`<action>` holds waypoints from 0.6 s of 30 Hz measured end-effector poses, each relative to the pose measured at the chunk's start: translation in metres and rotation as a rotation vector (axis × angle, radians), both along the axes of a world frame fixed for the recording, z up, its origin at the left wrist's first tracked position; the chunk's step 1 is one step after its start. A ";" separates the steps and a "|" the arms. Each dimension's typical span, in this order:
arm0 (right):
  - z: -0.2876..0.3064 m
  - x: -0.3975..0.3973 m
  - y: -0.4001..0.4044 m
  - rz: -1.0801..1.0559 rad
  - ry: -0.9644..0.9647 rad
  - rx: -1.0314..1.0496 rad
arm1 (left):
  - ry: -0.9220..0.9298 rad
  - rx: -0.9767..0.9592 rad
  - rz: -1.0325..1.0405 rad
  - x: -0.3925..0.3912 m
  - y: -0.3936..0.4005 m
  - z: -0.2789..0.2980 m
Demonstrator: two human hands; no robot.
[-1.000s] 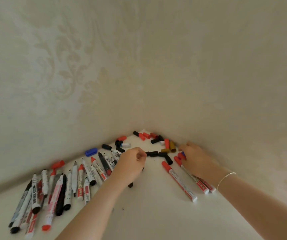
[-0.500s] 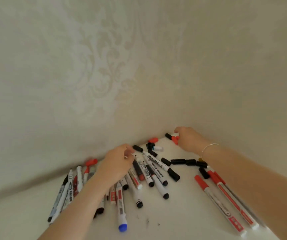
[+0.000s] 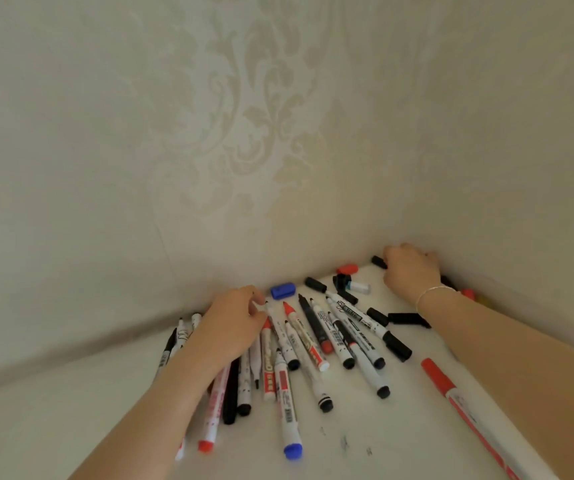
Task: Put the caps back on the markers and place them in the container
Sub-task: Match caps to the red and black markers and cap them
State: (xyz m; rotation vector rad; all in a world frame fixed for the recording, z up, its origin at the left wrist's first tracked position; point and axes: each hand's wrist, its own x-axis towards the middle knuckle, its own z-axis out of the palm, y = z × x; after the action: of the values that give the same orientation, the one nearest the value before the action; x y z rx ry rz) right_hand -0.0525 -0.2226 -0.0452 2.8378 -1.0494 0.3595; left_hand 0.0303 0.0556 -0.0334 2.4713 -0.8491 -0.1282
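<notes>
Several uncapped markers lie fanned out on the white table near the wall corner. My left hand lies over the left part of the pile, its curled fingertips pinching the tip end of a white marker. Reaching into the corner, my right hand curls its fingers over loose caps; its thumb touches a black cap, and what the fingers hold is hidden. A blue cap, a red cap and black caps lie loose. No container is in view.
Patterned walls close the table in behind and to the right. A long red-capped marker lies beside my right forearm. A blue-ended marker points toward me. Small ink marks spot the table.
The view swung left and closer. My right hand went from the caps by the red markers deep into the corner. My left hand moved left onto the marker pile.
</notes>
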 end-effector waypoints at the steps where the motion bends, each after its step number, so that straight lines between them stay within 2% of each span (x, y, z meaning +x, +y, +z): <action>1: 0.002 0.001 0.002 0.008 -0.086 0.048 | -0.007 -0.002 -0.012 -0.001 -0.002 -0.001; 5: 0.024 0.009 0.020 0.072 -0.591 0.446 | 0.003 0.014 -0.058 -0.018 -0.015 0.002; 7: 0.038 0.010 0.036 0.076 -0.757 0.689 | -0.056 0.075 -0.037 -0.024 -0.027 0.000; 9: 0.050 0.011 0.052 0.068 -0.844 0.918 | -0.109 0.175 0.009 -0.025 -0.040 -0.002; 11: 0.056 0.012 0.064 0.083 -0.885 1.045 | -0.103 0.260 0.045 -0.027 -0.051 -0.003; 15: 0.060 0.012 0.079 0.085 -0.936 1.150 | -0.102 0.318 0.088 -0.028 -0.064 -0.003; 18: 0.059 0.006 0.084 0.080 -0.975 1.202 | -0.051 0.261 0.099 -0.028 -0.066 0.000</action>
State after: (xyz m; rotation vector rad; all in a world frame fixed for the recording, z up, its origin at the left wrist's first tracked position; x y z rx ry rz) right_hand -0.0463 -0.1390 0.0138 3.7556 -1.7123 1.7826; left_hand 0.0023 -0.0106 -0.0336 2.7658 -0.7700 -0.1497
